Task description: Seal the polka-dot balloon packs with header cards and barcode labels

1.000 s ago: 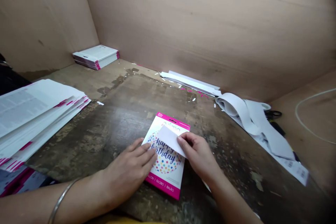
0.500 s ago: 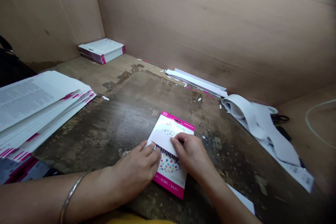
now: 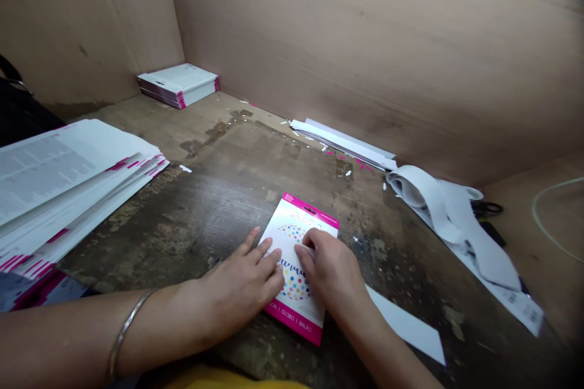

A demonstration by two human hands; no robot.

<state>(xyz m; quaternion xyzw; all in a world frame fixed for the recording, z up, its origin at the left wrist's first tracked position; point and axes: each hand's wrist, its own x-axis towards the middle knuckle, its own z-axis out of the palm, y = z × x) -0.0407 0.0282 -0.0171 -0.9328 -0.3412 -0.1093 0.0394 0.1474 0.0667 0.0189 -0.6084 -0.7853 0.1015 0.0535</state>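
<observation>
A flat balloon packet with pink bands at top and bottom lies on the dark wooden table, tilted a little. Coloured dots and partly hidden lettering show on its white front. Across its middle, a blank white paper strip covers part of the print. My left hand, fingers spread, rests along the packet's left edge. At the right side, my right hand is closed in a pinch at the strip's end; its fingertips are partly hidden. Under my right forearm lies another long white strip.
To the left, a fanned stack of printed cards lies near me. A neat stack of packets sits in the back corner. Folded white strips and a curled paper roll lie along the back and right, near dark-handled scissors. Paper scraps litter the back.
My left fingers have spread and slid off the strip's left end towards the packet's edge. My right hand stays at the strip, which looks flatter. More of the loose strip by my right forearm shows.
</observation>
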